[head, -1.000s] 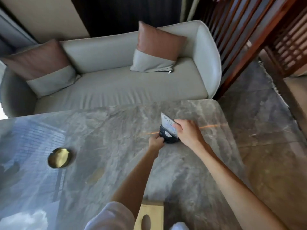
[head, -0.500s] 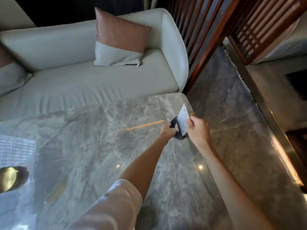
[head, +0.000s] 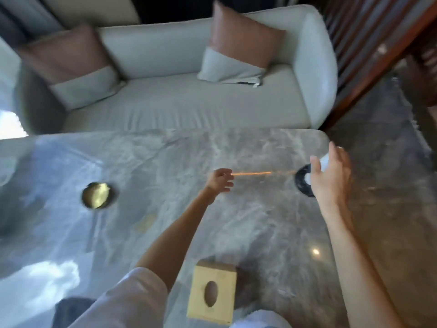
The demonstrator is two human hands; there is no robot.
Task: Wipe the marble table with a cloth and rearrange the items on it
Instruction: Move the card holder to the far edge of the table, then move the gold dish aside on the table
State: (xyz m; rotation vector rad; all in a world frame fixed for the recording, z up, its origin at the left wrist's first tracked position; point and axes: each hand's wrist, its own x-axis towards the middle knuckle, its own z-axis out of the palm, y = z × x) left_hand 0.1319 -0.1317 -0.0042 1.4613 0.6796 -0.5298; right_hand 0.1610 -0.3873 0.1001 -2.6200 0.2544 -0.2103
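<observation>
Bare marble table (head: pixel 165 162) between brass dish (head: pixel 97 195) left, wooden box (head: pixel 214 295) near edge.

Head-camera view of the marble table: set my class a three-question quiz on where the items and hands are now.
1. True or false: the left hand holds the round brass dish.
2. Which hand is at the black round card stand? A left, B right.
3. Fill in: the pale wooden tissue box sits at the grey marble table's ____ edge.

Key: 1 false; 2 B; 3 near.
</observation>
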